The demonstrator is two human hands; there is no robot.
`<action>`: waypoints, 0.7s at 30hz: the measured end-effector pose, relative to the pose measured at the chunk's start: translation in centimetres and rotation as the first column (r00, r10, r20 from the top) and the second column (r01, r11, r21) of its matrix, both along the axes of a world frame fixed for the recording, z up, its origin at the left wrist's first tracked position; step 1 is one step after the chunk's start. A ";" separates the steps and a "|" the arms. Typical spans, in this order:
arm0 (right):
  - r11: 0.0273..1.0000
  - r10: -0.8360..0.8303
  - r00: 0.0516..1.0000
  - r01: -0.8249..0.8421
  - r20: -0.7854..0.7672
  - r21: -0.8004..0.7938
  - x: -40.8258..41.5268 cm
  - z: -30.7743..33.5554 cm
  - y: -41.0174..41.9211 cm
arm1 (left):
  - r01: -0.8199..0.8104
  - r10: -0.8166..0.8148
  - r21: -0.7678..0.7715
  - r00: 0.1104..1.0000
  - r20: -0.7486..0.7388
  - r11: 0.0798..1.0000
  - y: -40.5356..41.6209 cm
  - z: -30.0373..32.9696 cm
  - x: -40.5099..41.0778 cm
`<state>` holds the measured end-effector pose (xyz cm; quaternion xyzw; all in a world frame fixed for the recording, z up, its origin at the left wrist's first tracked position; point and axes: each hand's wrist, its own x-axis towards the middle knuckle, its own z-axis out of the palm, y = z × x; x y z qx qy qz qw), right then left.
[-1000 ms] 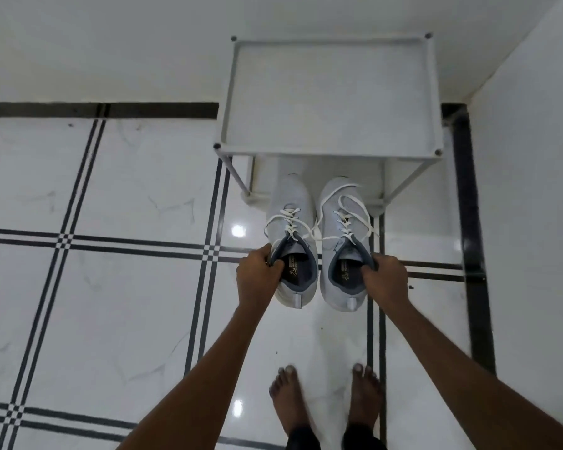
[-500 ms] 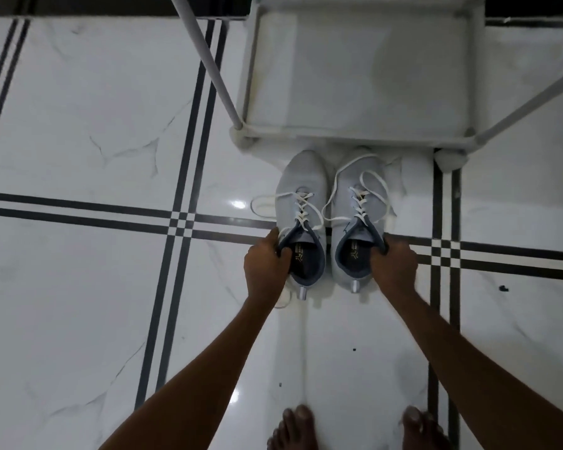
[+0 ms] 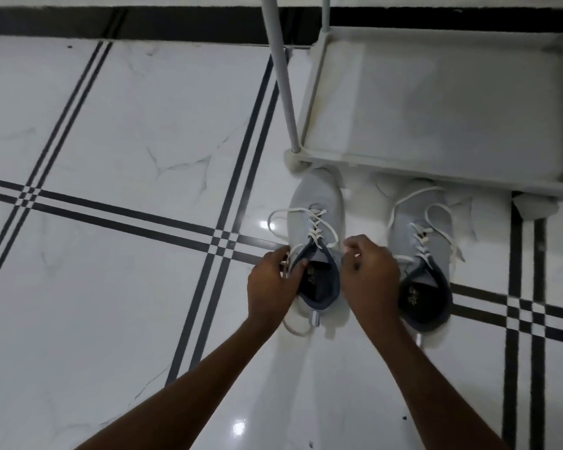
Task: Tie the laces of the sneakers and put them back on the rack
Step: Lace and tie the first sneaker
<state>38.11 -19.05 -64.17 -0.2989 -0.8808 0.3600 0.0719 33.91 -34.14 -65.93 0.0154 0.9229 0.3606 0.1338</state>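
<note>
Two pale grey knit sneakers, left sneaker and right sneaker, are sitting unlaced on the white marble-patterned floor, toes touching the white metal rack. The left hand is curling around the left sneaker's collar and loose white lace. The right hand, fingers bent, is hovering between the shoes; its hold is unclear.

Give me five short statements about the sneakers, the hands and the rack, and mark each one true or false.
1. Both sneakers stand on the floor, in front of the rack. True.
2. The laces of the left sneaker are tied in a bow. False: they lie loose, one end trailing onto the floor.
3. Both hands are at the left sneaker. True: the left hand is at its left side, the right hand at its right.
4. The right sneaker is held in a grip. False: no hand touches it.
5. A sneaker sits on the rack's bottom shelf. False: the shelf holds nothing.
</note>
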 end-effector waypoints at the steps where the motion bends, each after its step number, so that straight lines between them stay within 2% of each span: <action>1: 0.999 0.018 0.998 -0.015 0.066 -0.050 -1.0 -0.4 -0.5 | 0.022 -0.022 0.010 0.999 0.023 1.000 -0.4 -0.2 -0.6; 4: 0.982 -0.019 0.991 0.043 0.132 -0.186 -3.3 -0.9 -0.6 | 0.096 -0.104 0.057 0.985 0.141 0.994 -1.3 -0.1 -2.8; 6: 0.931 -0.067 0.985 0.119 0.157 -0.345 -4.6 -1.1 0.1 | 0.121 -0.151 0.142 0.962 0.226 0.982 -1.8 0.4 -4.2; 9: 0.841 -0.094 0.986 0.153 0.138 -0.519 -5.2 -0.9 1.0 | 0.172 -0.233 0.238 0.938 0.256 0.956 -2.3 1.7 -5.7; 12: 0.748 -0.085 0.990 0.135 0.108 -0.650 -4.9 -0.2 1.2 | 0.201 -0.260 0.234 0.931 0.256 0.951 -2.4 2.3 -5.8; 15: 0.659 -0.180 0.977 0.206 0.114 -0.723 -4.5 0.0 2.0 | 0.329 -0.342 0.099 0.922 0.182 0.939 -2.4 2.3 -5.9; 17: 0.591 -0.301 0.936 0.332 0.181 -0.735 -4.3 -0.7 2.4 | 0.410 -0.400 -0.092 0.910 0.110 0.907 -3.6 2.1 -6.0; 19: 0.610 -0.340 0.915 0.390 0.217 -0.690 -4.0 -1.0 2.1 | 0.439 -0.425 -0.228 0.899 0.108 0.869 -4.2 2.0 -5.5; 21: 0.674 -0.330 0.925 0.371 0.189 -0.639 -3.9 -1.5 1.6 | 0.461 -0.439 -0.238 0.887 0.141 0.855 -4.3 1.5 -5.0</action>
